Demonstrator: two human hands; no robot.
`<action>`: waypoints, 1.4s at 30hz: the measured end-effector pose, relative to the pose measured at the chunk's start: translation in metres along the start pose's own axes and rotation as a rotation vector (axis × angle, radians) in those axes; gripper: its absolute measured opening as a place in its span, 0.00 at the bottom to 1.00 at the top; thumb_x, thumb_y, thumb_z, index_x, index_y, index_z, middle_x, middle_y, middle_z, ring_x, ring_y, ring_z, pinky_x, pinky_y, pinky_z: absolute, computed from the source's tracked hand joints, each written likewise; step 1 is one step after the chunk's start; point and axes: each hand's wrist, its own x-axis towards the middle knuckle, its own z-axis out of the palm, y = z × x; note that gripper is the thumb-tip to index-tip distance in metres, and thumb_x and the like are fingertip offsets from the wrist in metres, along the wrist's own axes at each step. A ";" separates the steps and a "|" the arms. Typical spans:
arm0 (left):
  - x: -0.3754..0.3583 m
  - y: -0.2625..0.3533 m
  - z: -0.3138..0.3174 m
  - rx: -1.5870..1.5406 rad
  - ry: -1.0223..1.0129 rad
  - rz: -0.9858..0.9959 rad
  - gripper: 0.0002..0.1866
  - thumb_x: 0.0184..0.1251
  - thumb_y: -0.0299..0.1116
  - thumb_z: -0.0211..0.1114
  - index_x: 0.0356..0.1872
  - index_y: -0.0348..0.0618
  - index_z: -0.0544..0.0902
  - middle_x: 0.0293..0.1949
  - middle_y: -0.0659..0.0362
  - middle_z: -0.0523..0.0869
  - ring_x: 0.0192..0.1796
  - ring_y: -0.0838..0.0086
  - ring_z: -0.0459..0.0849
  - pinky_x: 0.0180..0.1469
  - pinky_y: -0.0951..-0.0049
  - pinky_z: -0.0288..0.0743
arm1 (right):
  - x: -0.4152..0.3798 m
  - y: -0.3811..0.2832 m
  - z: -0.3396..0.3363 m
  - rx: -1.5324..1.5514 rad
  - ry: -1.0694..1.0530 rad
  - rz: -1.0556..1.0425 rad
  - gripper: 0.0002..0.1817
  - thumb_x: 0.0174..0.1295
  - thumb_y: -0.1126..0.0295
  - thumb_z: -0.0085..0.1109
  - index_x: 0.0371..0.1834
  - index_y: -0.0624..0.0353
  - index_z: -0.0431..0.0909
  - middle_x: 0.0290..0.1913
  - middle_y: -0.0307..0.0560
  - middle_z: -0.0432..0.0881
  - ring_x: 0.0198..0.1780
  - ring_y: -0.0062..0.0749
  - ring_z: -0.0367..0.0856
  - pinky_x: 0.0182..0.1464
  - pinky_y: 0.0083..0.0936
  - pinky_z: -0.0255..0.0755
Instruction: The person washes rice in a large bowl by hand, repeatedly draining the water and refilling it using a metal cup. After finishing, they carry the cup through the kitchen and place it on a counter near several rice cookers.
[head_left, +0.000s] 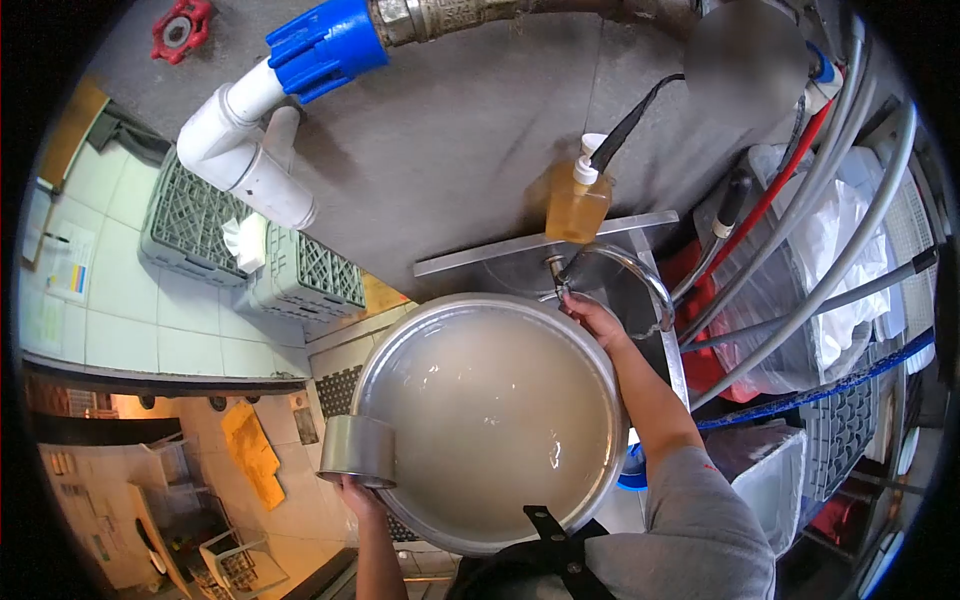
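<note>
A big round metal pot (490, 302) holds cloudy whitish liquid with a few bright glints on it. At the pot's left rim, my left hand (358, 497) grips a small metal container (358, 450), tilted on its side; most of the fingers are hidden beneath it. My right hand (592, 320) reaches past the far right rim, its fingers closed at the handle of a faucet (557, 272). The curved metal spout (650, 277) bends over a sink (625, 285) behind the pot. An amber pump bottle (578, 205) stands on the sink's back ledge.
Grey hoses (830, 290) and a red hose (770, 175) hang at the right, before plastic-wrapped bins (790, 330). White pipework (225, 140) with a blue fitting (325, 50) juts out upper left. Green crates (190, 215) sit against the tiled wall; an orange cloth-like piece (252, 455) lies lower left.
</note>
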 end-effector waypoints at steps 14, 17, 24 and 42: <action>0.018 0.012 -0.006 -0.025 -0.020 -0.224 0.22 0.61 0.36 0.55 0.54 0.39 0.66 0.49 0.55 0.74 0.49 0.65 0.74 0.51 0.60 0.70 | -0.098 0.017 0.096 -1.147 0.446 -1.060 0.16 0.54 0.82 0.53 0.47 0.59 0.72 0.28 0.44 0.77 0.31 0.30 0.78 0.36 0.22 0.72; 0.028 0.021 -0.015 -0.023 -0.204 -0.308 0.20 0.61 0.37 0.56 0.52 0.39 0.69 0.45 0.57 0.76 0.47 0.66 0.76 0.49 0.62 0.72 | -0.096 0.068 0.122 -1.506 0.435 -0.814 0.19 0.54 0.74 0.55 0.51 0.53 0.72 0.48 0.51 0.73 0.49 0.46 0.73 0.49 0.35 0.68; 0.089 0.019 -0.055 -0.221 -0.390 -0.542 0.18 0.65 0.35 0.53 0.54 0.41 0.69 0.51 0.55 0.76 0.52 0.64 0.76 0.52 0.62 0.71 | -0.032 0.158 0.153 -1.781 0.868 0.081 0.29 0.61 0.56 0.43 0.68 0.44 0.55 0.72 0.51 0.44 0.70 0.60 0.41 0.64 0.61 0.42; 0.266 0.119 -0.170 0.044 -0.492 -0.451 0.25 0.62 0.49 0.57 0.55 0.46 0.68 0.44 0.59 0.77 0.36 0.71 0.77 0.35 0.70 0.72 | -0.090 0.286 0.267 -1.936 0.308 -0.010 0.26 0.59 0.59 0.45 0.63 0.49 0.63 0.64 0.50 0.63 0.64 0.50 0.60 0.63 0.50 0.53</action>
